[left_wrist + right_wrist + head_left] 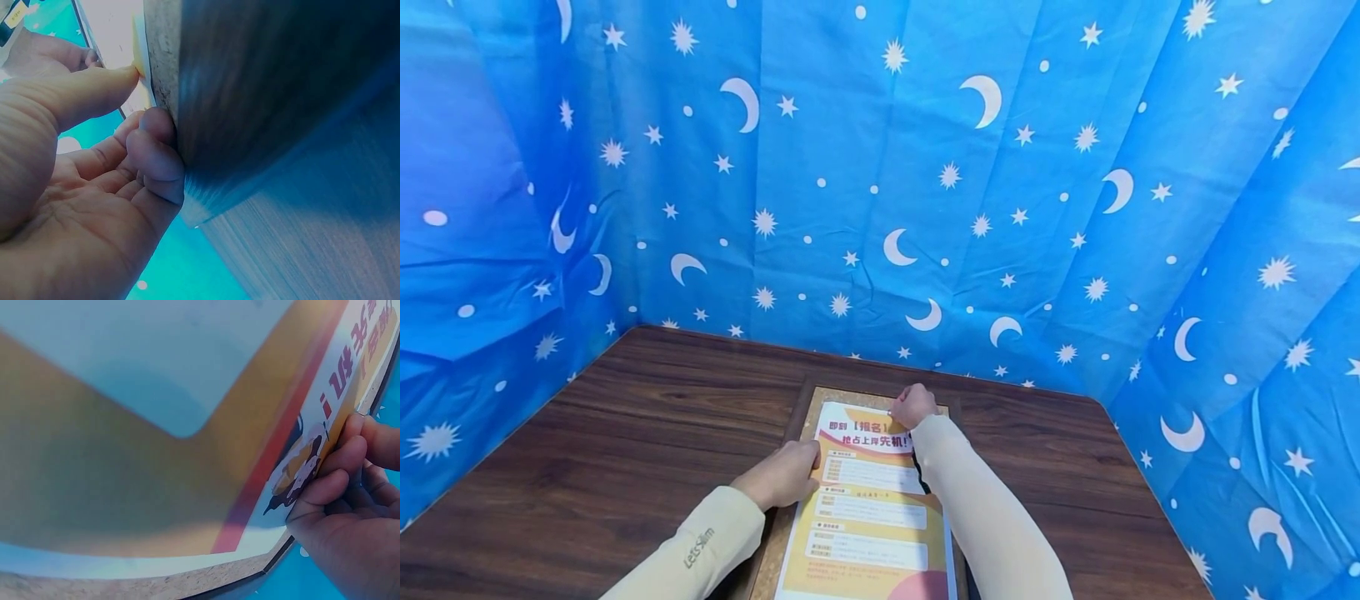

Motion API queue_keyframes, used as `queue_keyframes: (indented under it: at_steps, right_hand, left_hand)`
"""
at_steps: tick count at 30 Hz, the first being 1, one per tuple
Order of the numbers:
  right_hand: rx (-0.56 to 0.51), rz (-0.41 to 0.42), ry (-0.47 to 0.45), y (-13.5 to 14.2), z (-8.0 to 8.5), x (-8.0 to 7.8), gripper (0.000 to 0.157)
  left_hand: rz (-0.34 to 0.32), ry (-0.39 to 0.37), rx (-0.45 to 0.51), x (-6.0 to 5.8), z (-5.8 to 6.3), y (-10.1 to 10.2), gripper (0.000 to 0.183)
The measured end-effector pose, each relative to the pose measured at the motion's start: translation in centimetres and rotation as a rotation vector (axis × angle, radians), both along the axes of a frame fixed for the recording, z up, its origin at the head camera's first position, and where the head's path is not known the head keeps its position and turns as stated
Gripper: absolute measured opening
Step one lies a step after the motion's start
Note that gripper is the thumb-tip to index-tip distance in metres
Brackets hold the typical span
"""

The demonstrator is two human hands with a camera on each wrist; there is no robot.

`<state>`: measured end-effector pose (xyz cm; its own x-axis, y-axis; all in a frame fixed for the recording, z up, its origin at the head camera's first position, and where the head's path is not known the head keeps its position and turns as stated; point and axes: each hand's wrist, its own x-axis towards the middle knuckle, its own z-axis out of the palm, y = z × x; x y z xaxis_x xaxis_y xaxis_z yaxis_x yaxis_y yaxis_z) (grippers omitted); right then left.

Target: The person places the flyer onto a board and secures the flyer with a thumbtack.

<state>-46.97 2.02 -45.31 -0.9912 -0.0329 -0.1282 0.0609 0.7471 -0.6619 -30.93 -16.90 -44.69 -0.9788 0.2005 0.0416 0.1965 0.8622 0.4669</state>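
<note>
A yellow and white printed poster point(872, 508) lies over a cork board point(831, 395) with a dark frame. My left hand point(784, 475) is at the poster's left edge. In the left wrist view its thumb point(112, 87) touches the paper's margin, and its curled fingers point(156, 153) rest against the cork and frame. My right hand point(915, 406) is at the poster's top edge, near the right corner. Its thumb and fingers point(340, 469) come together there in a pinch at the paper; whether a small thing sits between them is hidden.
The board stands on a dark wood-grain table point(587, 450). Blue curtains point(850, 167) with white moons and stars hang behind it and on both sides. A dark band point(919, 467) shows by the right wrist.
</note>
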Motion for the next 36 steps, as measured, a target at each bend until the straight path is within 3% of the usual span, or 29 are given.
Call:
queue_keyframes:
  at_steps: [25, 31, 36]
  right_hand:
    - [0.01, -0.01, 0.034, 1.2, -0.7, 0.0, 0.016]
    - [0.042, 0.032, 0.034, 1.6, -0.7, 0.3, 0.017]
    - [0.102, 0.125, 0.086, 2.0, -0.6, 0.8, 0.015]
  left_hand:
    - [-0.02, -0.013, 0.015, -0.2, -0.1, 0.7, 0.021]
    - [-0.027, -0.014, 0.022, -0.4, -0.2, 0.7, 0.021]
    - [-0.029, -0.032, 0.042, -0.6, -0.3, 0.4, 0.018]
